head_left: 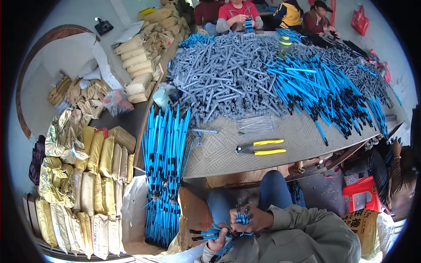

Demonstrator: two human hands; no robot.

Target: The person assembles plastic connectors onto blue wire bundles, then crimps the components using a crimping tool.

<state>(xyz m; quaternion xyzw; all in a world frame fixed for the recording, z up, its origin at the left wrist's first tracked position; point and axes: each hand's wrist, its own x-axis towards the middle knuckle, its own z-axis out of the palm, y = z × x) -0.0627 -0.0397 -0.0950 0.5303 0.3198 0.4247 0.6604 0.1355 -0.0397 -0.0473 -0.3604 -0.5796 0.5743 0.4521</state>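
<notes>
Close to my lap, my left hand (218, 242) is closed around a bunch of thin blue rods with black ends (204, 235), which stick out to the left and below. My right hand (259, 219) grips more blue black-tipped rods (244, 215) that point upward. The two hands nearly meet, and what lies between them is too small to make out. Left of them, a carton lined with paper (133, 219) is packed with upright bundles of blue rods (162, 219). Beyond my knees, cutting pliers with yellow handles (269, 142) lie on the table.
The table (215, 160) bears a heap of grey plastic tubes (219, 79), a pile of blue rods (324, 87) and a packet of thin metal rods (255, 126). A green bottle (285, 44) stands among the tubes. Stacked sacks (94, 188) fill the left. Several people sit across the table.
</notes>
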